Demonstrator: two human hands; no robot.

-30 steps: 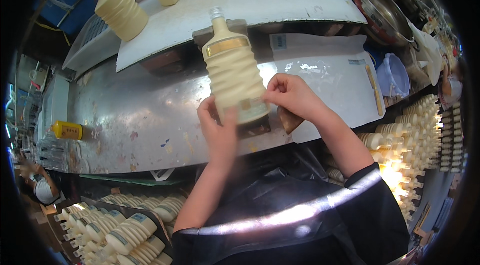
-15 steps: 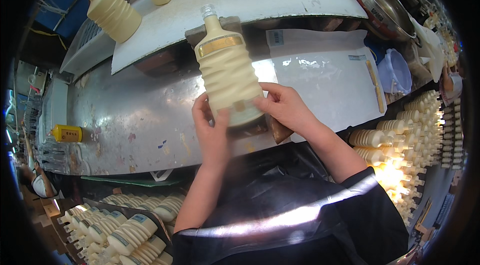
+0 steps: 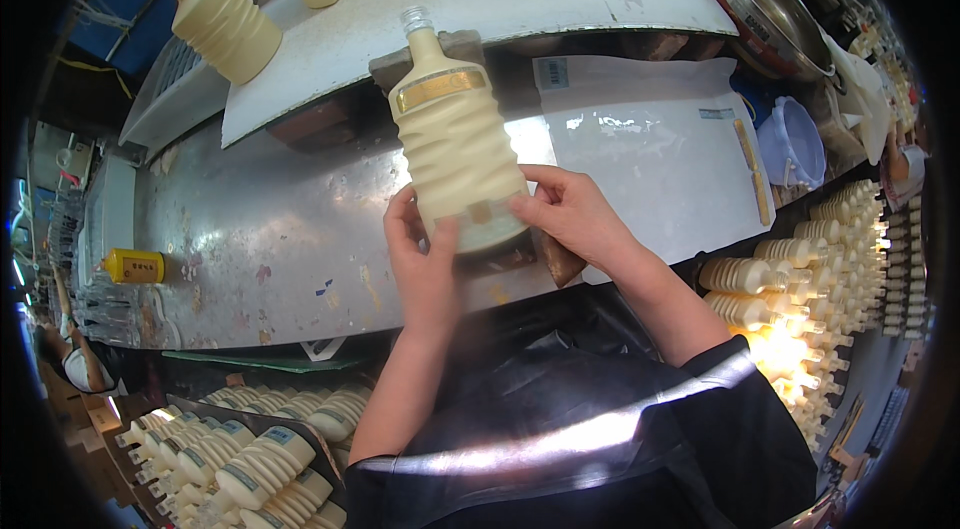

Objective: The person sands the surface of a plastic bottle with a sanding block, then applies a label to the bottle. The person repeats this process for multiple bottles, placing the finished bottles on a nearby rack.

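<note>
right thumb (image 3: 530, 212) moved onto wavy-ribbed cream bottle (image 3: 458, 149); hands (image 3: 420, 264) gripping its lower sides, below gold band (image 3: 438, 89).

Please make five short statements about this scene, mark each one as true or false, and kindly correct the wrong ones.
1. The left grip and the right grip both touch the lower part of the large cream bottle. True.
2. The bottle's gold band is at its base. False: the gold band is near the shoulder, below the neck.
3. In the picture, the yellow container is left of that bottle. True.
4. The pale purple bucket is at the picture's left. False: the pale purple bucket is at the right.
5. A white sheet lies right of the bottle. True.
</note>
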